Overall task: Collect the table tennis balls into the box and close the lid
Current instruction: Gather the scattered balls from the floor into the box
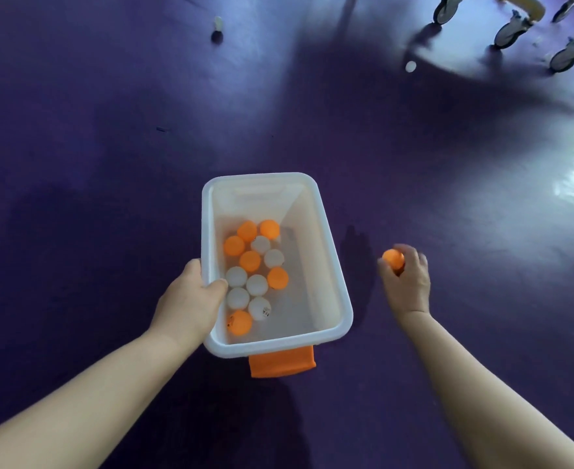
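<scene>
**Fingers (218,285) of the left hand (190,304) hook a white rectangular plastic box (329,265); right hand (409,286) cups an orange table tennis ball (393,258)**

Glossy dark purple floor (109,147) fills the view, with bright glare at the right. The box is at centre, its top open. The left hand grips its left long rim, with the thumb outside and the fingers curled over the edge into the box. The right hand is just right of the box and apart from it, its blurred fingers curled round the ball. Grey caster wheels (510,30) stand at the far upper right. An orange plastic clasp (282,364) hangs at the box's near end. Inside, clustered toward the left wall, lie six orange balls (250,260) and six white balls (256,285). Two loose white balls lie on the floor well beyond the box, one at the top left of centre (217,23) and one near the wheels (410,66).
</scene>
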`<act>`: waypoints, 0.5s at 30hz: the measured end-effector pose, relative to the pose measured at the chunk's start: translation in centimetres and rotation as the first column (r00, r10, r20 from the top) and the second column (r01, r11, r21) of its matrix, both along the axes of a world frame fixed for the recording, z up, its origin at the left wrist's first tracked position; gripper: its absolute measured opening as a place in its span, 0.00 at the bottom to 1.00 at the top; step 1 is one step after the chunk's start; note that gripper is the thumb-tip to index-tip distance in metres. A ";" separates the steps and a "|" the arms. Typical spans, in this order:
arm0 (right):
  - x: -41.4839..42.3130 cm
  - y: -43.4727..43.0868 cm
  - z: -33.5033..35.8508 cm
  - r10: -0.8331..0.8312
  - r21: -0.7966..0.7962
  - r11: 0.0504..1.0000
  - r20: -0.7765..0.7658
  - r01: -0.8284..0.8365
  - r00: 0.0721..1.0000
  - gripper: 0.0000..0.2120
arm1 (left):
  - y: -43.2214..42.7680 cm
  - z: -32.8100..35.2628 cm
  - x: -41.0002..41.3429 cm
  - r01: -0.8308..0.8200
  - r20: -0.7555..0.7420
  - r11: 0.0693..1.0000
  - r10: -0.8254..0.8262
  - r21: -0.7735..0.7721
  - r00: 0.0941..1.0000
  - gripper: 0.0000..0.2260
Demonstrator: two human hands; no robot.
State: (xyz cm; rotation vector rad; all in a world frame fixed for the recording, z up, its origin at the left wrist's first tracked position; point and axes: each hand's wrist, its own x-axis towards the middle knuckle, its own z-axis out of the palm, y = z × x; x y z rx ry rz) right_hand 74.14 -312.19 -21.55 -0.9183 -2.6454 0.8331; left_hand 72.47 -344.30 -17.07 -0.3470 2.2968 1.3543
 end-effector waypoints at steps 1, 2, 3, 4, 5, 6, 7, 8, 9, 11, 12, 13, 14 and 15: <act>-0.3 -2.2 1.2 0.024 -0.036 0.999 -0.150 -0.029 0.988 0.14 | -0.4 -0.1 -0.1 -0.003 -0.005 1.000 0.003 -0.001 1.000 0.07; -0.4 -4.5 2.4 0.055 -0.070 0.995 -0.268 -0.077 0.962 0.13 | -0.8 -0.3 -0.3 -0.005 -0.011 1.000 0.005 -0.005 1.000 0.06; -0.3 -6.8 3.4 0.096 -0.099 0.985 -0.354 -0.140 0.930 0.12 | -1.3 -0.4 -0.3 -0.007 -0.017 1.000 0.007 -0.010 1.000 0.06; -0.2 -9.0 4.4 0.146 -0.109 0.973 -0.400 -0.206 0.905 0.12 | -1.8 -0.5 -0.4 -0.010 -0.023 1.000 0.009 -0.020 1.000 0.06; -0.2 -11.0 5.4 0.210 -0.095 0.959 -0.392 -0.266 0.896 0.12 | -2.3 -0.6 -0.5 -0.014 -0.029 0.999 0.013 -0.037 0.999 0.06; -0.3 -12.7 6.0 0.279 -0.060 0.947 -0.329 -0.314 0.902 0.14 | -2.9 -0.6 -0.6 -0.018 -0.036 0.998 0.016 -0.061 0.999 0.07; -0.5 -14.2 6.5 0.336 -0.011 0.937 -0.240 -0.349 0.911 0.15 | -3.6 -0.6 -0.7 -0.027 -0.040 0.996 0.023 -0.080 0.999 0.07; -0.7 -15.4 6.8 0.363 0.052 0.932 -0.164 -0.359 0.917 0.16 | -4.4 -0.5 -0.8 -0.040 -0.042 0.995 0.036 -0.090 0.998 0.07; -0.9 -16.6 7.1 0.356 0.110 0.933 -0.120 -0.344 0.927 0.16 | -5.2 -0.2 -0.7 -0.058 -0.042 0.994 0.055 -0.094 0.998 0.07; -1.1 -19.1 7.7 0.308 0.135 0.946 -0.088 -0.295 0.947 0.15 | -7.3 0.6 -0.2 -0.108 -0.038 0.988 0.105 -0.107 0.994 0.08; -0.9 -20.5 8.1 0.301 0.116 0.949 -0.055 -0.293 0.952 0.15 | -8.5 1.4 0.2 -0.135 -0.036 0.984 0.132 -0.115 0.991 0.08; -0.7 -21.9 8.6 0.311 0.092 0.946 -0.001 -0.309 0.950 0.14 | -9.6 2.4 0.7 -0.159 -0.033 0.979 0.156 -0.127 0.987 0.08; -0.4 -23.4 9.2 0.331 0.060 0.941 0.056 -0.334 0.942 0.13 | -10.9 3.4 1.2 -0.179 -0.027 0.973 0.177 -0.145 0.984 0.08; -0.1 -24.9 10.2 0.353 0.018 0.934 0.099 -0.356 0.930 0.12 | -12.2 4.7 1.7 -0.200 -0.020 0.966 0.199 -0.161 0.980 0.08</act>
